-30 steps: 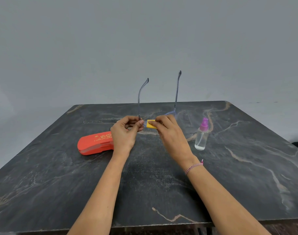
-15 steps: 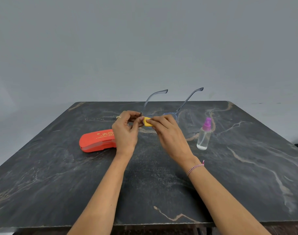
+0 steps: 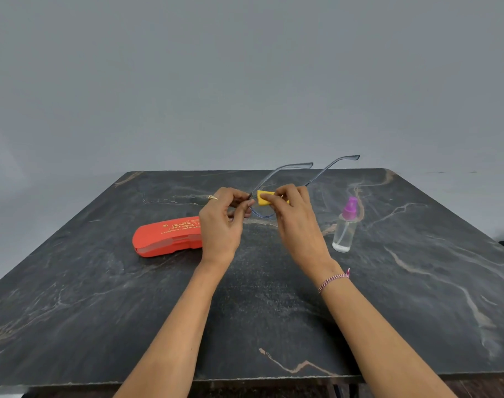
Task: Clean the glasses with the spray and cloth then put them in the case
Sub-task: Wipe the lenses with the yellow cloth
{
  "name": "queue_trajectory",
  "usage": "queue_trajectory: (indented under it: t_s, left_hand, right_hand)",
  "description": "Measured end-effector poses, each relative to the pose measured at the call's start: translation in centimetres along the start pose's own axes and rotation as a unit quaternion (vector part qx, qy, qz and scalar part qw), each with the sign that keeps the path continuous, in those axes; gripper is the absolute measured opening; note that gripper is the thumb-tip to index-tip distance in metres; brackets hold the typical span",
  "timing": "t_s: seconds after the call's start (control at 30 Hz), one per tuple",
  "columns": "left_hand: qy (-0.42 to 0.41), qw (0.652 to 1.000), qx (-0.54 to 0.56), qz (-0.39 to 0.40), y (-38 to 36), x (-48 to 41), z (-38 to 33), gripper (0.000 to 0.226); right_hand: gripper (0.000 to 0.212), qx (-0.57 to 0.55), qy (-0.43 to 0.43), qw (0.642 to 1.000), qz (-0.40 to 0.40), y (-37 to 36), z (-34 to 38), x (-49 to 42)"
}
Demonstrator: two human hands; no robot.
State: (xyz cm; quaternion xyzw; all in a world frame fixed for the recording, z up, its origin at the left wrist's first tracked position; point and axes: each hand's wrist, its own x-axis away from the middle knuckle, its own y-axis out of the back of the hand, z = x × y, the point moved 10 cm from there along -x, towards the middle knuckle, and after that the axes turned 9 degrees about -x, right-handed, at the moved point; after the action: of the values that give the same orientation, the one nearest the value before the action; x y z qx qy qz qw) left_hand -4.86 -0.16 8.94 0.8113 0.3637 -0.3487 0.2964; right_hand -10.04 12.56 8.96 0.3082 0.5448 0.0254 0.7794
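glasses: thin blue-grey frame, temples open, pointing away | left hand: pinching frame corner | right hand: pinching yellow cloth on lens

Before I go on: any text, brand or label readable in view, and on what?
Red case: gold print in about three lines on the lid, too small and blurred to read.
Spray bottle: no label shows.
Glasses, yellow cloth: no marks show.
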Motion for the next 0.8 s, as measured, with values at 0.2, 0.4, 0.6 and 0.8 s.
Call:
queue_trajectory:
  t_s: [0.2,0.4,0.6,0.8]
  left_hand:
    - [-0.058,0.998,-0.036,0.012,-0.2,0.2,-1.3,0.007]
    - [-0.086,0.994,-0.064,0.019,-0.4,0.4,-2.0,0.007]
    - [-0.089,0.993,-0.083,0.004,-0.1,0.4,-2.1,0.006]
    - [-0.098,0.989,-0.105,-0.019,0.5,0.4,-2.3,0.007]
  right_hand:
    - [0.044,0.018,0.03,0.999,0.019,0.0,0.8,0.0]
    - [0.041,-0.009,0.026,1.0,0.008,0.6,1.1,0.1]
    - [0.035,0.005,-0.004,1.0,-0.008,0.7,0.1,-0.1]
    - [0.027,-0.013,0.036,0.999,0.009,0.3,1.9,0.1]
